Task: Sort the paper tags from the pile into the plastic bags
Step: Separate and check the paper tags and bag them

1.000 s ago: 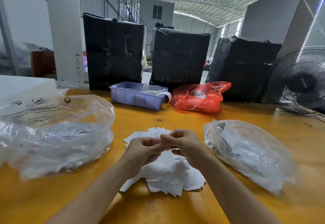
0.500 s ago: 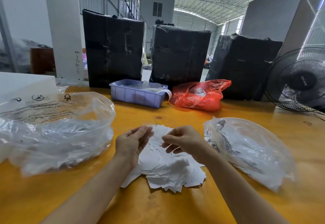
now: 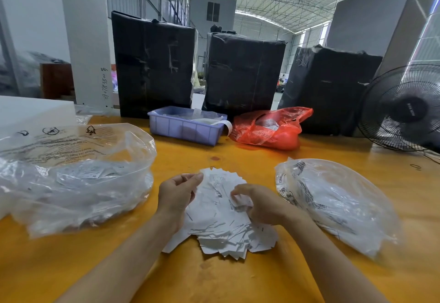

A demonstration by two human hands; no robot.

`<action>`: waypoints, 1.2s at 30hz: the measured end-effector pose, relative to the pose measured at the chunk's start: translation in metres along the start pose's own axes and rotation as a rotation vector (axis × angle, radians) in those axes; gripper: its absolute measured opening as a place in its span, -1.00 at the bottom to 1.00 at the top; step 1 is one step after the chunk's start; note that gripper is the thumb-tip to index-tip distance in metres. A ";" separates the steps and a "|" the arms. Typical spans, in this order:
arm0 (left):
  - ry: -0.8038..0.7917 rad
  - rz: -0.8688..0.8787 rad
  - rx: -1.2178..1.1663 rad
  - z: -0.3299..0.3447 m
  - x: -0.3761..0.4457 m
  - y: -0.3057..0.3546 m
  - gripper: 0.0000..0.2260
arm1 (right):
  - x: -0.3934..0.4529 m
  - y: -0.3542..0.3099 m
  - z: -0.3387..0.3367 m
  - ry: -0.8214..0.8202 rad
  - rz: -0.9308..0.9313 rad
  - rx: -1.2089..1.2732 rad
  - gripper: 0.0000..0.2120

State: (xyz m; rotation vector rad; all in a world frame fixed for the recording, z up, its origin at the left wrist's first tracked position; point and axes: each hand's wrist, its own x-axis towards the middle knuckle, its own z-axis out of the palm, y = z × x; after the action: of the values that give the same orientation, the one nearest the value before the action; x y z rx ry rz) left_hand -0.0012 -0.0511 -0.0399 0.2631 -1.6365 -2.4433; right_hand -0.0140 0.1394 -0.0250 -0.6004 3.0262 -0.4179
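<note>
Left grip: I see my left hand [image 3: 177, 194] raised just above the left edge of the pile, fingers bent toward the thumb; whether a tag sits between them I cannot tell.
Right grip: my right hand [image 3: 258, 204] is on the right part of the pile, fingers curled down and pinching at a tag on top.
Paper tags: the white paper tags [image 3: 221, 229] lie in a loose fanned heap on the counter, between my two forearms and between the two clear bags.
Left bag: a big clear plastic bag [image 3: 78, 174] with printed warnings lies left of the pile, apart from it, with a few tags visible inside.
Right bag: a second clear plastic bag [image 3: 333, 200] lies right of the pile, just beside my right wrist.
Counter: the yellow counter [image 3: 214, 279] carries everything.
Behind the pile: I see a lilac tray [image 3: 185, 129] and a red bag [image 3: 271, 129] side by side, in front of three black wrapped bales [image 3: 152, 64].
Far right: a black fan [image 3: 404, 110] stands at the counter's edge.
</note>
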 end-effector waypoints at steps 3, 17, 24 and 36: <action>-0.031 -0.016 0.005 -0.001 -0.002 0.000 -0.91 | 0.001 0.002 0.004 0.148 -0.043 0.020 -0.81; -0.108 -0.063 0.060 0.005 -0.009 0.000 -0.88 | -0.001 -0.007 -0.019 0.194 0.236 1.543 -0.95; -0.192 -0.078 0.143 0.004 -0.013 0.001 -0.97 | 0.002 -0.012 -0.017 0.337 0.211 1.435 -0.84; -0.297 -0.098 0.125 0.005 -0.016 0.002 -0.90 | 0.000 -0.028 -0.020 0.369 0.022 1.378 -0.91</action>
State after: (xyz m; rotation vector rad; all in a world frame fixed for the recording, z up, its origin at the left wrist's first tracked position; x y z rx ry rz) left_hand 0.0136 -0.0432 -0.0357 -0.0046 -1.9425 -2.5558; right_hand -0.0050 0.1198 0.0020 -0.3346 2.0966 -2.3981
